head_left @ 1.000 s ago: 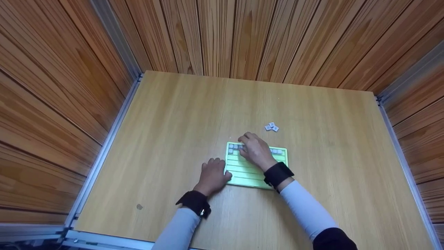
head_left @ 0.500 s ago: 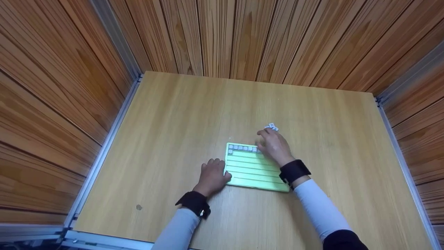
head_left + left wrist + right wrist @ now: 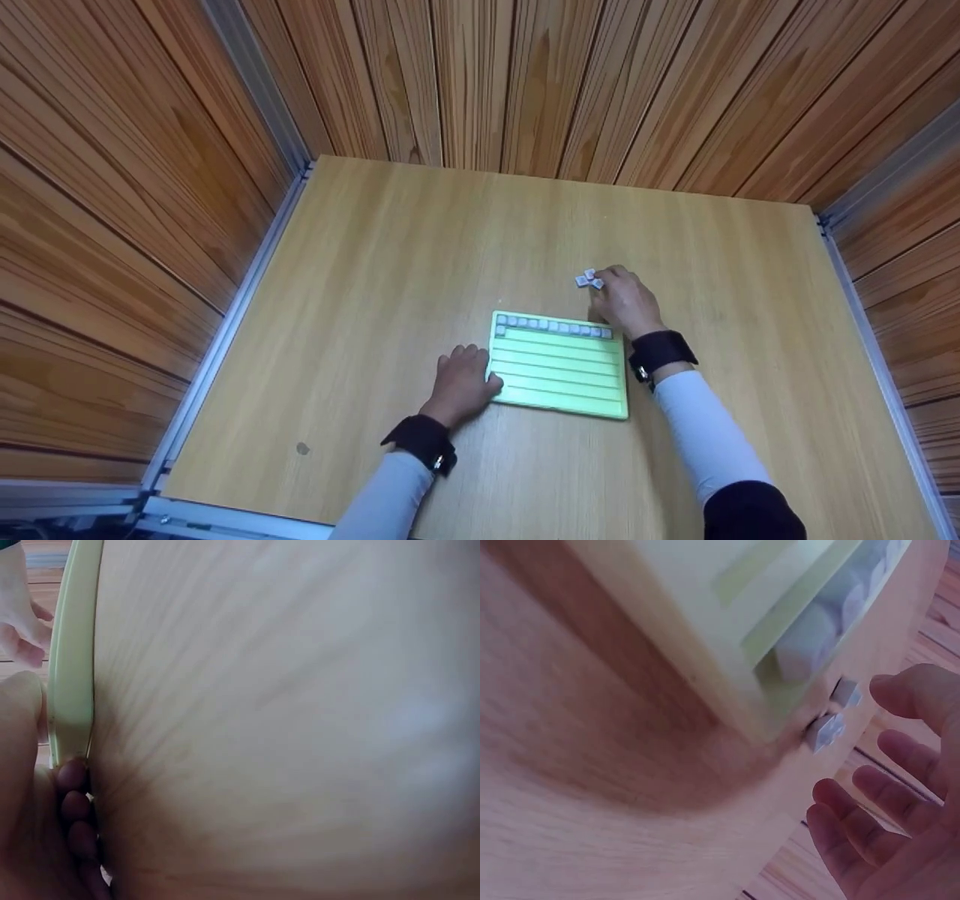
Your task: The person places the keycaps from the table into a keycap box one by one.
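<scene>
A light green tray [image 3: 559,375] with grooved rows lies on the wooden table [image 3: 420,247]. Its far row holds several small grey tiles [image 3: 551,327]. My left hand [image 3: 463,381] grips the tray's left edge, thumb against the rim, fingers curled beside it. In the left wrist view the green edge [image 3: 71,652] runs beside those fingers [image 3: 73,802]. My right hand [image 3: 619,296] reaches past the tray's far right corner to a small cluster of loose grey tiles [image 3: 589,279]. In the right wrist view its fingers [image 3: 877,817] are spread and empty, close to the loose tiles [image 3: 825,731].
Wood-panelled walls [image 3: 525,82] close in the table at the back and on both sides, with metal rails [image 3: 225,330] along the edges. A small dark mark [image 3: 301,448] sits near the front left.
My right hand has left the tray's far row and moved right and away to the loose tiles. The row now shows tiles along its length. The left hand has stayed put.
</scene>
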A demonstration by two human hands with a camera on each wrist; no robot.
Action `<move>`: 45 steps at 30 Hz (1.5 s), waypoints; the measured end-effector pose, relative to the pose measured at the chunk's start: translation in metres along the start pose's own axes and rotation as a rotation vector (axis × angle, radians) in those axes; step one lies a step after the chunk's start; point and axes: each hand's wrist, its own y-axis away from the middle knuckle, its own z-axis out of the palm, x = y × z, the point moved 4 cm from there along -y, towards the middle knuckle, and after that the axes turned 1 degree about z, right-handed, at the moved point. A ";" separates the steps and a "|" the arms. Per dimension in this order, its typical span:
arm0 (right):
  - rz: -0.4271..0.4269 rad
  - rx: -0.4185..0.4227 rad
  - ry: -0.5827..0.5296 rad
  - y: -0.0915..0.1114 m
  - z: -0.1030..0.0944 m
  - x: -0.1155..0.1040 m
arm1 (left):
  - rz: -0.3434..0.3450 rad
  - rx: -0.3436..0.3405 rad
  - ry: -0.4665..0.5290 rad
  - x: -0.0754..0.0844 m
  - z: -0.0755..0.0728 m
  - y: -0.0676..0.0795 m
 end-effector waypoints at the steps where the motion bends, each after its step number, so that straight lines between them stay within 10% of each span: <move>1: 0.006 -0.001 -0.008 -0.002 0.000 0.002 | -0.001 0.000 0.000 0.000 0.000 0.000; 36: 0.044 -0.044 -0.086 -0.015 0.012 0.015 | 0.009 0.015 -0.006 0.000 -0.001 0.001; 45: 0.178 -0.128 -0.185 -0.012 0.012 0.023 | 0.010 0.020 -0.034 0.000 0.000 0.000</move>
